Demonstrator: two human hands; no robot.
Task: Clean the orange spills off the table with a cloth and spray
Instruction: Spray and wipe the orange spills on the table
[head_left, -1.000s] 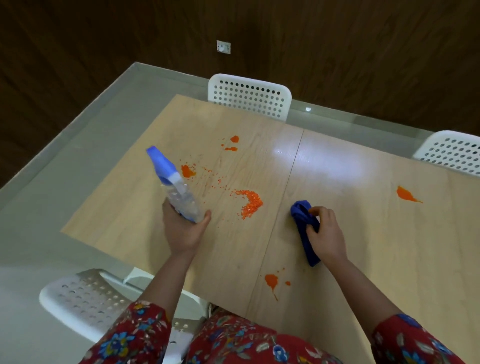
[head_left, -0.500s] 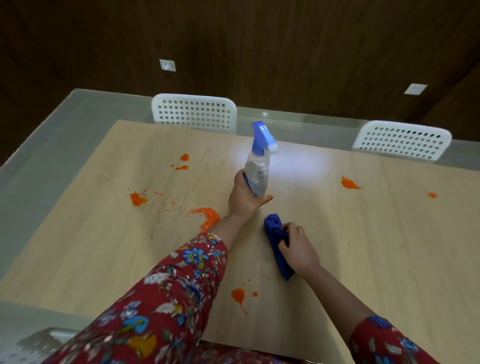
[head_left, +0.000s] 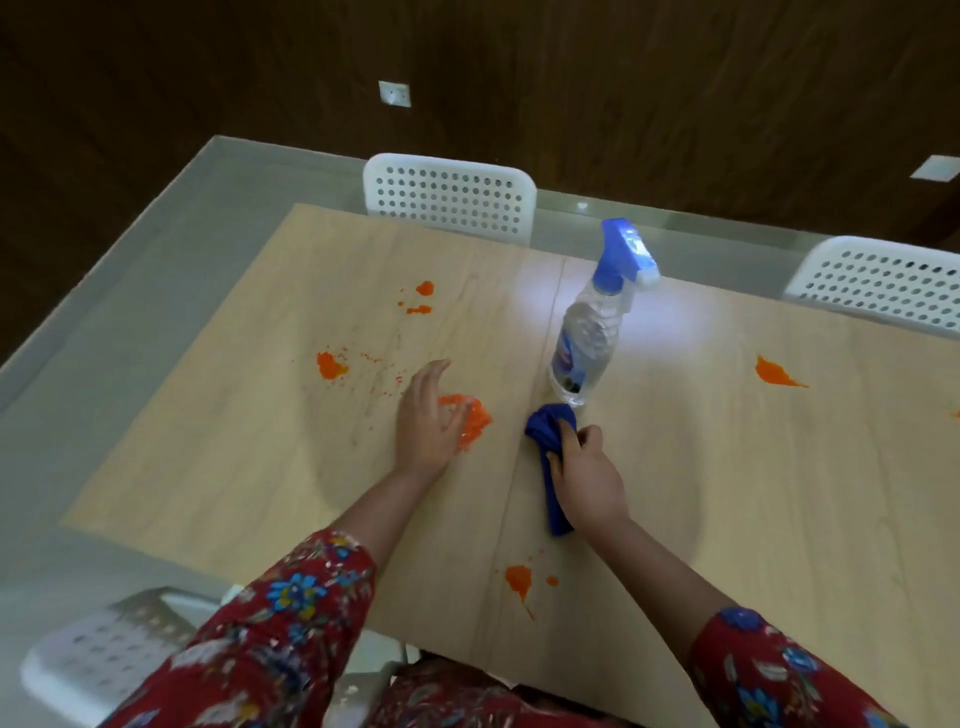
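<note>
Head view: the spray bottle (head_left: 587, 343) stands upright mid-table (head_left: 779, 493), and its blue label (head_left: 566, 358) is too blurred to read. The right hand (head_left: 587, 478) clutches the blue cloth (head_left: 548, 431) just beside the bottle's base. The left hand (head_left: 428, 415), fingers spread and holding nothing, is over the largest orange spill (head_left: 475, 418).

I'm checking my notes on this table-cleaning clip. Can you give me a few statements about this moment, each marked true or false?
1. The left hand holds the spray bottle. False: the bottle stands alone on the table; that hand is open and empty.
2. The right hand grips the blue cloth. True.
3. The orange spills are all wiped off. False: several show, one near the front edge.
4. The spray bottle stands just beyond the cloth. True.
</note>
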